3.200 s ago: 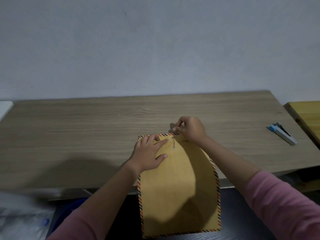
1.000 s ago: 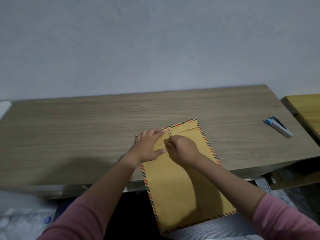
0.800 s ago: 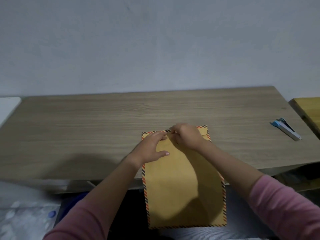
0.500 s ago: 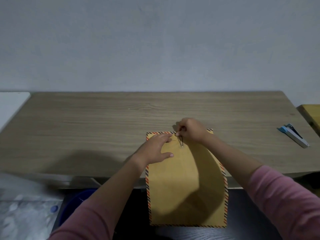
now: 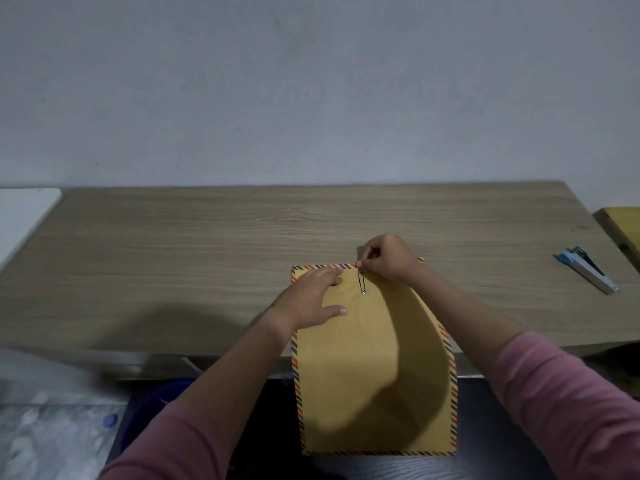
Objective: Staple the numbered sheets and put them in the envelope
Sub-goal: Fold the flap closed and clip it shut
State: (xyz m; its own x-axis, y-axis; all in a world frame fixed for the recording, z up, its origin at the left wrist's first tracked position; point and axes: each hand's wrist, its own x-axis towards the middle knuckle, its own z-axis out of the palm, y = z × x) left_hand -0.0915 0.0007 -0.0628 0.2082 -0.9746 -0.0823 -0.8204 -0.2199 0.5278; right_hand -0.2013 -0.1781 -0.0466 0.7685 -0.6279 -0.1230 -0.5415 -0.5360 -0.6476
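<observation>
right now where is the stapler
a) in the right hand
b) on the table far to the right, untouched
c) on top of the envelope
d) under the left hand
b: the stapler lies alone near the table's right end, while both hands work at the envelope's top edge.

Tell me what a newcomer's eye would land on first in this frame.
First, the tan envelope with its striped border, lying at the near edge of the wooden desk and overhanging it. At its top edge the left hand presses it flat while the right hand pinches a thin string closure there. Far right on the desk lies a blue and grey stapler, untouched.
</observation>
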